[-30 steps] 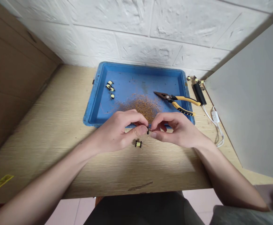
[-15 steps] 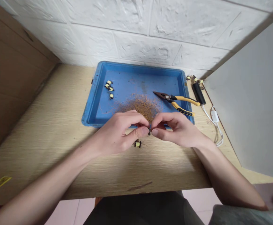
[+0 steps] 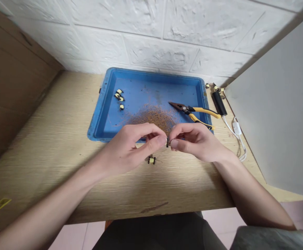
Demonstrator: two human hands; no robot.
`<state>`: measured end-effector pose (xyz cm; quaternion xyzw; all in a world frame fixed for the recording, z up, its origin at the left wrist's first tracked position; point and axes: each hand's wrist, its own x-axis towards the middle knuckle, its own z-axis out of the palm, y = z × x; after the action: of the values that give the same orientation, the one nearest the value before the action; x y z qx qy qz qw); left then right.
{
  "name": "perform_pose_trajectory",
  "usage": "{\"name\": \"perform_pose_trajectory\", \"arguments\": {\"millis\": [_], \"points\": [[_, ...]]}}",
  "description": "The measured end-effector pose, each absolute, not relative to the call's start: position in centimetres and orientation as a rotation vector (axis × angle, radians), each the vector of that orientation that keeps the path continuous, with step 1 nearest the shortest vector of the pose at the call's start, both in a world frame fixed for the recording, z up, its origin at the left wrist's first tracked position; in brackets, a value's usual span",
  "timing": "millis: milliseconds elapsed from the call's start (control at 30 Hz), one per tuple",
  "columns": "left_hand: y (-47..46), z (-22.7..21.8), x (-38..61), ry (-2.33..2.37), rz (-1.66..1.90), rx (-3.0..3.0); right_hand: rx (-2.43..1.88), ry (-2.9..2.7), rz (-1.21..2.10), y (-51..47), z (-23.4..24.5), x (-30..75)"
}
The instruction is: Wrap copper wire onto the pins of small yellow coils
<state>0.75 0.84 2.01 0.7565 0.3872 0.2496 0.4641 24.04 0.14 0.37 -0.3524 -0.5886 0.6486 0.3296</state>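
Observation:
My left hand (image 3: pixel 142 142) is closed in a pinch on a small black-pinned transformer (image 3: pixel 167 142), most of it hidden by the fingertips. From the other side, my right hand (image 3: pixel 193 140) pinches at the part's right edge, thumb and index finger close together. Any fine wire between the fingers is too small to make out. Below the left hand, another small transformer (image 3: pixel 151 160) with yellow tape and black pin rows lies on the table. Just beyond both hands, a heap of thin copper-coloured wire scraps (image 3: pixel 155 116) lies in the blue tray (image 3: pixel 151 73).
Several yellow-taped transformers (image 3: pixel 119 95) sit in the tray's left part. Long-nose pliers (image 3: pixel 185 108) with yellow-black handles rest across its right rim. Farther right are a black cylinder (image 3: pixel 219 103), a white cable with a switch (image 3: pixel 236 127) and more small parts (image 3: pixel 215 86). A white wall stands behind.
Both hands stay together at the small transformer, with slight finger movement. The part has shifted a little up and right in view. The view itself has moved slightly.

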Motion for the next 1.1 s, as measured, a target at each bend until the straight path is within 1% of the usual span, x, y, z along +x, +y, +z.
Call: {"name": "perform_pose_trajectory", "arguments": {"millis": [100,300,433,800,1100], "points": [[0.7,2.3,0.9,0.946,0.598,1.783,-0.862,-1.465,1.691,0.0,0.5,24.0],[0.4,2.4,0.9,0.837,0.757,1.604,-0.776,-1.374,1.745,-0.8,1.1,23.6],[0.1,2.7,0.8,0.827,0.788,1.517,-0.739,-1.324,1.784,-1.0,1.3,23.3],[0.4,2.6,0.9,0.809,0.783,1.590,-0.768,-1.337,1.800,-1.0,1.6,23.1],[0.3,2.7,0.8,0.780,0.730,1.576,-0.738,-1.267,1.950,-0.8,1.8,23.2]]}}
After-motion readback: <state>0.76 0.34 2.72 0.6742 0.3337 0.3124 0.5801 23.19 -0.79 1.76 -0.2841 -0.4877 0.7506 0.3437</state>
